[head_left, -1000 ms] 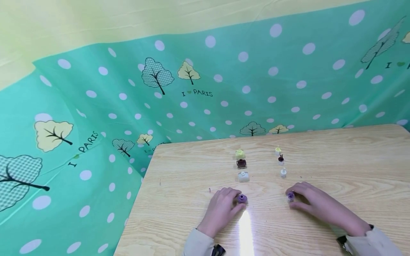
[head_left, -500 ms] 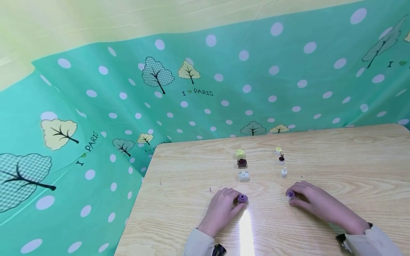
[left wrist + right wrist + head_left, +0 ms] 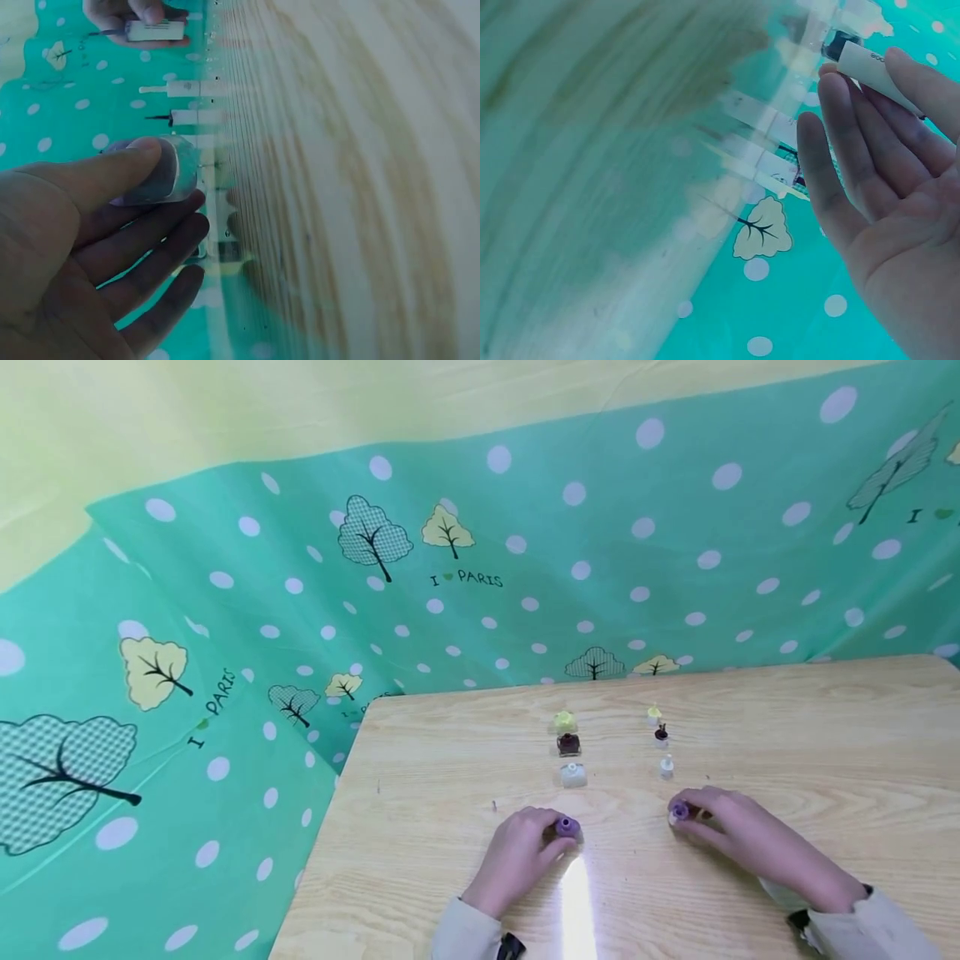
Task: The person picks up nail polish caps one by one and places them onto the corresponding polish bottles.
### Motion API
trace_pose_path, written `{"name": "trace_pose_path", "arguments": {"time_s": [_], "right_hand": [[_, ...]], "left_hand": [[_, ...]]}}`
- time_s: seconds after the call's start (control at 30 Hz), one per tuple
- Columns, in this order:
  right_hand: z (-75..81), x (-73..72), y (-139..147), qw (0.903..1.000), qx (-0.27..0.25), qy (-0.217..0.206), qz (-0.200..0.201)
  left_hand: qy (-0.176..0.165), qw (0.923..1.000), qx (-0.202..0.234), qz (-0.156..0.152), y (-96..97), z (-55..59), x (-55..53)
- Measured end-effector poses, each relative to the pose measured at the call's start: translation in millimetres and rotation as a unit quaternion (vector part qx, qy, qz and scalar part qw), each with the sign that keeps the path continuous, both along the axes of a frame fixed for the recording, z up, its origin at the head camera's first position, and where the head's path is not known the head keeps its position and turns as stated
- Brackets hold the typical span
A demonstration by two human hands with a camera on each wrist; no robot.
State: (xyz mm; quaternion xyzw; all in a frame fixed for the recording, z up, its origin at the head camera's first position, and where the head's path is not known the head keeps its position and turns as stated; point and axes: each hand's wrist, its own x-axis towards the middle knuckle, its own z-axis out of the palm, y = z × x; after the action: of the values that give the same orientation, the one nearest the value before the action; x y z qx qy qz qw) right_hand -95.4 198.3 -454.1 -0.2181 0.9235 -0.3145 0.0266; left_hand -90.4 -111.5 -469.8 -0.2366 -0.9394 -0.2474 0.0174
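Between thumb and fingers, my left hand (image 3: 516, 853) holds a small uncapped purple nail polish bottle (image 3: 567, 827) on the table. The left wrist view shows the clear glass base of this bottle (image 3: 182, 169) beside the thumb. To the right, my right hand (image 3: 750, 843) pinches a white nail polish cap (image 3: 675, 819), purple at its upturned brush end. In the right wrist view the cap (image 3: 874, 71) leans between thumb and fingers, with dark lettering on its side.
Beyond my left hand stand uncapped bottles in a column: white (image 3: 573, 775), dark brown (image 3: 568, 744) and yellow-green (image 3: 565, 722). Caps stand brush-up at right: white (image 3: 667, 767), dark (image 3: 661, 736) and yellow (image 3: 654, 716). A patterned green curtain (image 3: 465, 635) hangs behind the wooden table (image 3: 450, 752).
The cap in my right hand has shifted slightly away from me, showing more of its white side. My left hand and the purple bottle stay in place. The head view has shifted a little.
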Motion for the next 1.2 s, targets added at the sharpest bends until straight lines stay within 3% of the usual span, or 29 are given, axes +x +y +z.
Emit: {"name": "trace_pose_path", "arguments": {"time_s": [0.13,0.37,0.67,0.9,1.2], "right_hand": [[3.1,0.1,-1.1,0.9999,-0.006,0.015,-0.002],[10.3,3.0,-3.6,0.9999,0.005,-0.004,-0.012],[16.2,5.2,-1.3,0.9995,-0.019,-0.001,-0.026],[17.0,7.3,-0.6,0.9987,-0.024,0.031,-0.031],[17.2,9.2,-1.7,0.9945,-0.039,0.093,-0.025]], "left_hand": [[-0.010,0.9998,0.017,0.001,-0.5,1.3,-0.4],[-0.021,0.9985,0.049,0.009,-1.5,4.3,1.0],[-0.002,0.9955,0.095,0.004,-1.4,5.5,0.5],[-0.032,0.9867,0.159,0.014,-0.6,5.9,0.1],[-0.002,0.9895,0.142,0.025,-0.5,7.8,0.3]]}}
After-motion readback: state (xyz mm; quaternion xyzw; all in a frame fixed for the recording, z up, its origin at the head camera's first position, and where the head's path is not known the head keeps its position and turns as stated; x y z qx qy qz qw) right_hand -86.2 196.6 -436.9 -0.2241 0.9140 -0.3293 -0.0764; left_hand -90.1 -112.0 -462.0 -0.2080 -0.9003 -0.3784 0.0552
